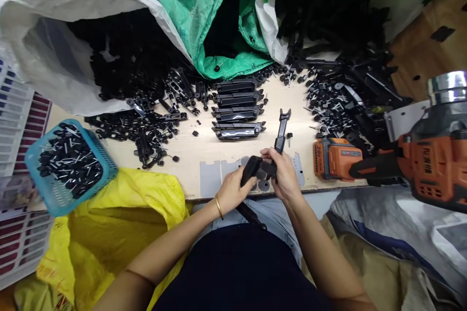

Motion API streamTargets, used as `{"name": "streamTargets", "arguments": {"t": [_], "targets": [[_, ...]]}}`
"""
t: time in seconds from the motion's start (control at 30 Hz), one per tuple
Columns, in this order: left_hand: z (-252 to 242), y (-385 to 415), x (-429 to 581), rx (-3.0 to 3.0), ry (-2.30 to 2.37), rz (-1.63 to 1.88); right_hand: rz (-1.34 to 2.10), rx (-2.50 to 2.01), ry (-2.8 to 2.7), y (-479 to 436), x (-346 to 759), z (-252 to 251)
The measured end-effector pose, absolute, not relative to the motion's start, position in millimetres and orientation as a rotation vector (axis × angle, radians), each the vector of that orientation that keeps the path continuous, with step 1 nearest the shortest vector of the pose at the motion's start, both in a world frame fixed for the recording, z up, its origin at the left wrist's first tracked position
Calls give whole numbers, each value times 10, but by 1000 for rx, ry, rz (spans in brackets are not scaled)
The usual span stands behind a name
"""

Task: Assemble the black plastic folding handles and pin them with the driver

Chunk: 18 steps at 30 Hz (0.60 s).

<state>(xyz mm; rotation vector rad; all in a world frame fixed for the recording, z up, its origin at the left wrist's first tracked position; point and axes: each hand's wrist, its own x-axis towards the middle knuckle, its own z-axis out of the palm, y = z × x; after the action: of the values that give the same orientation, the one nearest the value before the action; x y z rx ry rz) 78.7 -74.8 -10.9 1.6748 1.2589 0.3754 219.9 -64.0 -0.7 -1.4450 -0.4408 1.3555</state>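
My left hand (pixel 232 188), with a gold bangle at the wrist, is closed around a black elongated plastic part (pixel 250 171). My right hand (pixel 286 176) grips a black bar with a forked end (pixel 282 129), the fork pointing away from me. Between the hands the dark pieces meet, but whether they are joined I cannot tell. Below my left hand a black arm-like piece (pixel 251 216) shows over my lap; what it connects to is hidden. Ahead lies a stack of black fork-ended bars (pixel 239 112) in rows. A small black-headed screw (pixel 289 139) stands right of the held bar.
An orange cordless power tool (pixel 425 165) lies at the right. Loose black parts (pixel 153 136) and a blue basket of screws (pixel 104 155) are at left, more screws (pixel 333 107) at right. A white sack (pixel 22 24), a green sack (pixel 199 53) and a yellow bag (pixel 146 187) surround the table.
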Motion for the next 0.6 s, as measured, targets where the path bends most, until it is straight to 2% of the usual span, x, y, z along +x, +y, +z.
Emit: {"name": "streamTargets", "arguments": {"t": [0.23,0.6], "targets": [[-153,-797,717,1858,1147,375,1628,-1332,-334,-665,2201,-10],[-126,-858,689,1839,1130,241,1577,-1391,-361,-709,2192,-31]]}}
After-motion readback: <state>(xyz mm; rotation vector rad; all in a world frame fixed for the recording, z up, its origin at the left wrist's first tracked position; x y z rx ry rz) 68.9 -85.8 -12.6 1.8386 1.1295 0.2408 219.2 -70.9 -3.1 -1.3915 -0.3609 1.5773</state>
